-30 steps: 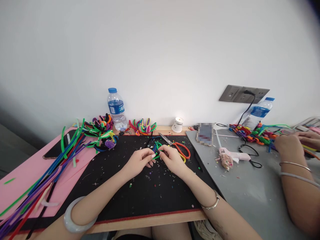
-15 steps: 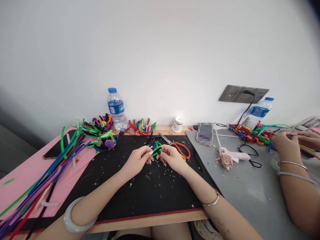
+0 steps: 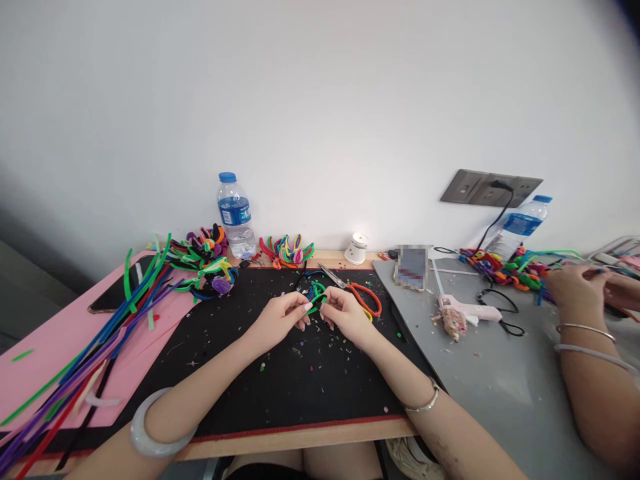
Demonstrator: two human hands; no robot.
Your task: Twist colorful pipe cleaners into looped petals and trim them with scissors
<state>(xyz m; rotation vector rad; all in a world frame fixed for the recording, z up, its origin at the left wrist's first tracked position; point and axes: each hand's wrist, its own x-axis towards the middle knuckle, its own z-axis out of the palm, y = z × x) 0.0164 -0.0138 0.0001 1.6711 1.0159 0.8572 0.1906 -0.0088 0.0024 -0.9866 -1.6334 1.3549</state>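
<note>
Over the middle of a black mat (image 3: 280, 393), my left hand (image 3: 283, 320) pinches one end of a green pipe cleaner (image 3: 315, 307). My right hand (image 3: 346, 317) grips the same short piece from the other side, fingers pressed together. Just behind the fingertips lie more green and blue pipe cleaner pieces (image 3: 315, 288), partly hidden by the hands. Scissors (image 3: 364, 299) with orange handles rest beyond my right hand, blades pointing to the back left. Small coloured scraps are scattered over the mat.
Long pipe cleaners (image 3: 100, 353) and a phone (image 3: 115, 291) lie at left on pink sheets. Along the wall stand a water bottle (image 3: 237, 217), pipe cleaner bundles (image 3: 287, 253) and a white cup (image 3: 356, 249). At right are a glue gun (image 3: 470, 311) and a co-worker's hands (image 3: 577, 290).
The green piece between my fingers has shifted slightly and now shows less length. My hands stay almost in place. The whole view has moved very slightly.
</note>
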